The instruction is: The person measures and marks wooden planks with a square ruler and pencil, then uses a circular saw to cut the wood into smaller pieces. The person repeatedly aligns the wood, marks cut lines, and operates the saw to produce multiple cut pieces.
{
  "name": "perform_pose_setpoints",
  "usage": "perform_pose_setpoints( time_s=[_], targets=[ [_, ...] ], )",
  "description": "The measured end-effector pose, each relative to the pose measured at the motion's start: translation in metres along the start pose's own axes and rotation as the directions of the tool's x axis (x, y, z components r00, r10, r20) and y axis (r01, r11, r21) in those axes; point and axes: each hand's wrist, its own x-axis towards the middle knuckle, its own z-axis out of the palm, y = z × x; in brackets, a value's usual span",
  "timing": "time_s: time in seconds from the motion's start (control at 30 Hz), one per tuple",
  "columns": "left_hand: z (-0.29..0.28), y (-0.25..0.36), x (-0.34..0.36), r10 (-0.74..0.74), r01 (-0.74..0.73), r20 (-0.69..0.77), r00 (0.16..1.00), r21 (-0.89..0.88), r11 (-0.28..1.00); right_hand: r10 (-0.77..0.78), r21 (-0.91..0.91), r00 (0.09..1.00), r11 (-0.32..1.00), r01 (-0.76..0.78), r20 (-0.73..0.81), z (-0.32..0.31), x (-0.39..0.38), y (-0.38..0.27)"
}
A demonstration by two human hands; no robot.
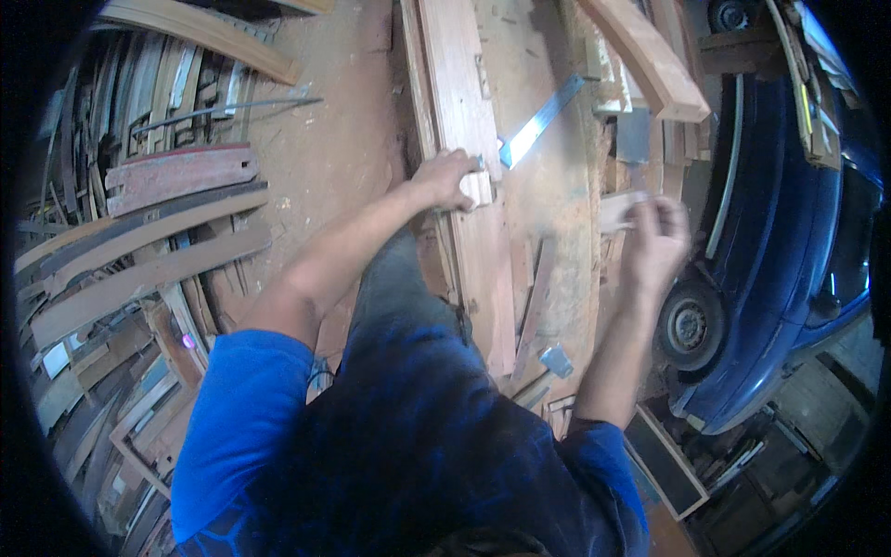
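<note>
My left hand is closed round a small pale wood block, pressed against a long, light wooden board that runs up and down the bench. To the right, my right hand is raised above the bench's right side, its fingers curled and slightly blurred. A pale flat piece shows beside those fingertips; whether they grip it is unclear. A shiny flat metal rule lies at a slant on the bench, just beyond the wood block.
A thick wooden beam juts in at the upper right. Beyond the bench stands a blue car. Stacked timber and curved planks fill the left side. A small blue-grey object lies near the bench's near end.
</note>
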Motion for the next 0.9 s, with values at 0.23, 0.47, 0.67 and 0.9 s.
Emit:
perform_pose_setpoints(
  time_s=[0.23,0.47,0.67,0.9],
  targets=[
    [-0.001,0.005,0.001,-0.023,0.022,0.001,1.000,0.090,0.996,0.379,-0.016,0.892,0.922,-0.387,0.247,0.063,-0.137,0.124],
    [0.010,-0.003,0.004,-0.003,0.009,-0.048,0.999,0.134,0.991,0.238,0.009,0.889,0.965,-0.262,0.392,0.111,-0.148,0.159],
    [0.012,-0.002,0.005,-0.022,0.030,-0.065,0.998,0.125,0.992,0.138,0.004,0.908,0.988,-0.152,0.396,0.109,-0.141,0.173],
    [0.016,-0.018,0.008,0.065,-0.062,-0.080,0.995,0.050,0.997,0.067,-0.061,0.973,0.997,-0.055,0.223,0.087,-0.135,0.187]
  ],
)
